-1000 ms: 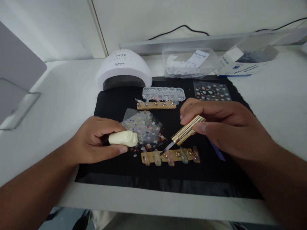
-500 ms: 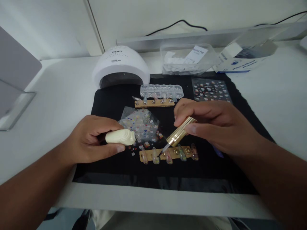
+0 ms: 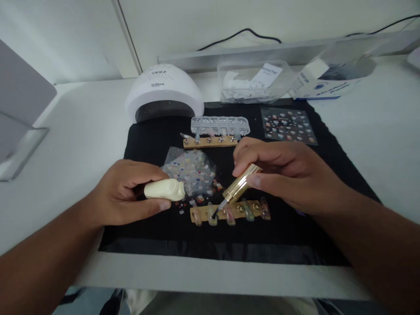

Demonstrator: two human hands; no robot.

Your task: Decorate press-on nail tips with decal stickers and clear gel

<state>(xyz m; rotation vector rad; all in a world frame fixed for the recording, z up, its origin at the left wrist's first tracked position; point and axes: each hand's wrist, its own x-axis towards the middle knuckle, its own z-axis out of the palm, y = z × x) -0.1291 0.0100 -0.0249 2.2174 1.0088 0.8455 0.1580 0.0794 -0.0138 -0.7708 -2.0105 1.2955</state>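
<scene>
My left hand (image 3: 126,192) is closed round a cream nail polish bottle (image 3: 164,190), which lies on its side in the fingers with its neck to the right. Between the thumb and fingers of my right hand (image 3: 278,175) is a gold-capped nail polish brush (image 3: 241,183), slanting down to the left. Its dark tip is at the second clear false nail (image 3: 212,214) from the left. That nail sits with several others across a tan display strip (image 3: 203,213). Left of and behind this strip lie sticker sheets (image 3: 190,168) and loose stickers (image 3: 181,205).
Everything small lies on a black mat (image 3: 147,240). A second tan strip with nails (image 3: 210,141) and a clear compartment case (image 3: 219,125) are farther back. Behind them stand a white nail lamp (image 3: 164,89), a plastic tub (image 3: 226,94) and an open box (image 3: 328,89). Another sticker sheet (image 3: 288,124) lies right.
My right hand has shifted slightly left with the brush, and the tip has moved a little left over the second nail. My left hand holds the bottle almost still.
</scene>
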